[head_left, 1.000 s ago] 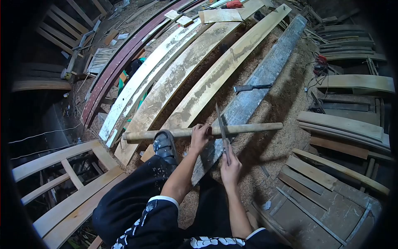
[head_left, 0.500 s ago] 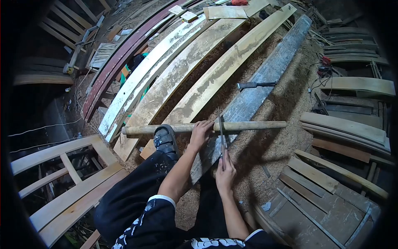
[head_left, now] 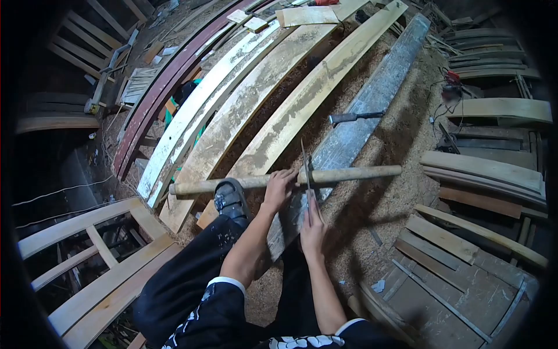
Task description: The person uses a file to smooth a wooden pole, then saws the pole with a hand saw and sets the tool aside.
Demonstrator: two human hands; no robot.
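Observation:
A long round wooden pole lies crosswise over a grey weathered board. My left hand is closed around the pole, just left of a dark cut or notch in it. In my right hand is the handle of a narrow handsaw. Its blade crosses the pole close to my left fingers, tip pointing away from me. My sandalled foot rests on the pole, left of my left hand. Farther up the grey board lies a chisel with a dark handle.
Several long planks stretch away at the left, beside a dark red beam. A wooden frame stands at lower left. Boards are stacked on the right, and sawdust covers the floor.
My right hand and the saw have moved slightly forward, away from me, across the pole. My left hand and foot keep their places on it. The view has shifted a little.

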